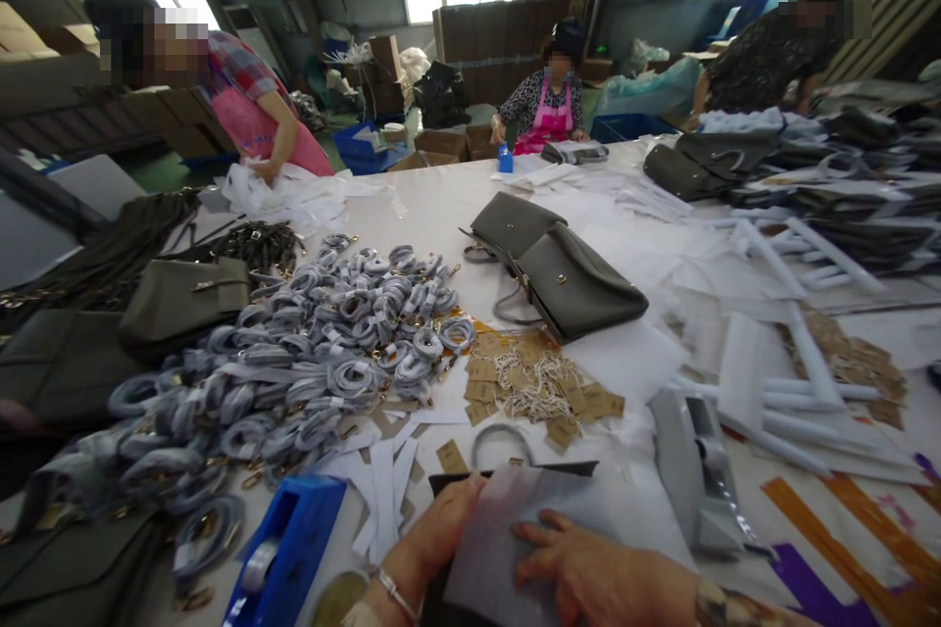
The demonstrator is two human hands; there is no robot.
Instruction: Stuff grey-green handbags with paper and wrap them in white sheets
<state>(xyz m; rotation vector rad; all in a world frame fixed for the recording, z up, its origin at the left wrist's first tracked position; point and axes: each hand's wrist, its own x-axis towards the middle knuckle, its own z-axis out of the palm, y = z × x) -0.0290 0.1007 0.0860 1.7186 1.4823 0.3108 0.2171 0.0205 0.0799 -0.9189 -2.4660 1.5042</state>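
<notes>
At the bottom centre, a dark bag [588, 468] lies partly under a translucent white sheet [485, 534], its grey looped handle [504, 431] standing up behind. My left hand [445, 519] is at the sheet's left edge, its fingers closed at the edge of the sheet and bag; what exactly they pinch is hidden. My right hand [577, 558] lies on top of the sheet with its fingers spread. A bracelet is on my left wrist and a watch on my right.
Tape dispensers, blue [294, 539] and grey [695, 470], flank the hands. Beyond are coiled straps [353, 313], brown tags [544, 382], two dark bags [580, 284] and white paper rolls [794, 392]. Three people stand or sit around the table [412, 206].
</notes>
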